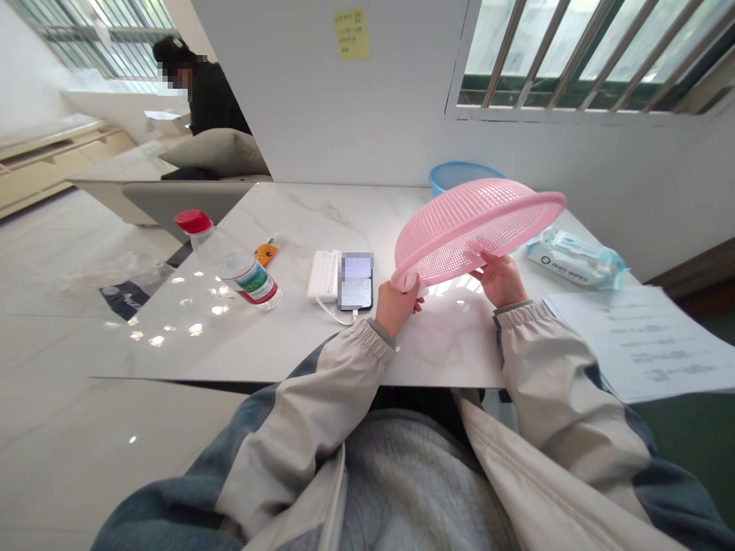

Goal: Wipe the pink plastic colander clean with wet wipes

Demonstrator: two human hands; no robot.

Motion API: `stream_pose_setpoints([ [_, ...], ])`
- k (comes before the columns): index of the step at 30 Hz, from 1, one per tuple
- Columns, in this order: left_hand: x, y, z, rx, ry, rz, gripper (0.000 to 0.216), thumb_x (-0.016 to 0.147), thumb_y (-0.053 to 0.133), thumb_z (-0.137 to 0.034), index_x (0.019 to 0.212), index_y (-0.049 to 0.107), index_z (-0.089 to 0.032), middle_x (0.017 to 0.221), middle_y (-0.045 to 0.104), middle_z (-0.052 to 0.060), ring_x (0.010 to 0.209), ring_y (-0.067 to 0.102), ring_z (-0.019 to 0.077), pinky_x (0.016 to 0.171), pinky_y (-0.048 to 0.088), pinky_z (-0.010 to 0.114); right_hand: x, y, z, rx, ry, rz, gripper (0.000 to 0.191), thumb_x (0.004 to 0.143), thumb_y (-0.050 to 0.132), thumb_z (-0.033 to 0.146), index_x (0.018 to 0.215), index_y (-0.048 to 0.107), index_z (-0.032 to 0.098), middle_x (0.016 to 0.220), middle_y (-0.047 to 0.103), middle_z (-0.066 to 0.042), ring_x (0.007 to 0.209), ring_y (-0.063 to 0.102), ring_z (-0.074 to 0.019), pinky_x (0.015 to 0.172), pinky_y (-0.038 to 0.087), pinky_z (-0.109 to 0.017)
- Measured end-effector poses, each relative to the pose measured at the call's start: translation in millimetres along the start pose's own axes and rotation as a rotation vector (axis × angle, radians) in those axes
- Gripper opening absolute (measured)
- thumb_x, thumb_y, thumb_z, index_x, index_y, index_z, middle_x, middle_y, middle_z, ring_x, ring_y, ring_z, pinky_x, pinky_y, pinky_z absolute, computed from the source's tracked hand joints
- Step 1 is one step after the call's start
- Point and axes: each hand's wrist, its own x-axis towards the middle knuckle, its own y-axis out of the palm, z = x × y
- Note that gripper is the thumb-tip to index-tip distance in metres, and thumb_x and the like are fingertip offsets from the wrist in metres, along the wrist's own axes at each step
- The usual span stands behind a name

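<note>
I hold a pink plastic strainer basket (476, 222) tilted above the white marble table (298, 337), its underside facing me. My left hand (397, 303) is closed on the basket's near left rim. My right hand (501, 277) supports the underside of the basket, its fingers pressed against the mesh. Behind the pink basket, partly hidden by it, a blue basin (453, 174) stands near the wall.
On the table lie a clear bottle with a red cap (230, 260), a small orange object (266, 253), a white power bank (325, 275) cabled to a phone (356, 282), a wet-wipes pack (576, 258) and printed sheets (643, 337). A person in black (210, 96) sits at the far left.
</note>
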Motion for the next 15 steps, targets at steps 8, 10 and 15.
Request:
stream_pose_setpoints([
  [8,2.3,-1.8,4.1,0.028,0.062,-0.050,0.037,0.090,0.077,-0.042,0.067,0.068,-0.015,0.051,0.063,0.002,0.042,0.057,0.0107,0.041,0.043,0.020,-0.5,-0.9,-0.6,-0.014,-0.008,0.009,0.034,0.082,0.079,0.048,0.108,0.070,0.027,0.125,0.077,-0.006,0.121,0.072,-0.0306,0.090,0.068,-0.050],
  [10,2.2,-2.2,2.9,0.021,0.052,-0.062,0.035,0.090,0.076,-0.041,0.068,0.068,-0.015,0.051,0.063,0.001,0.041,0.056,0.0105,0.040,0.042,0.020,-1.2,-0.4,0.0,-0.012,0.012,0.015,0.035,0.082,0.078,0.047,0.110,0.072,0.027,0.128,0.077,-0.006,0.118,0.073,-0.0300,0.089,0.069,-0.049],
  [15,2.9,-3.1,4.7,-0.006,0.036,0.066,0.039,0.094,0.073,-0.044,0.071,0.068,-0.014,0.056,0.066,0.004,0.043,0.057,0.0099,0.042,0.045,0.021,-0.8,-1.9,1.0,-0.013,0.050,0.010,0.038,0.083,0.075,0.044,0.118,0.074,0.027,0.134,0.076,-0.006,0.122,0.072,-0.0293,0.091,0.069,-0.048],
])
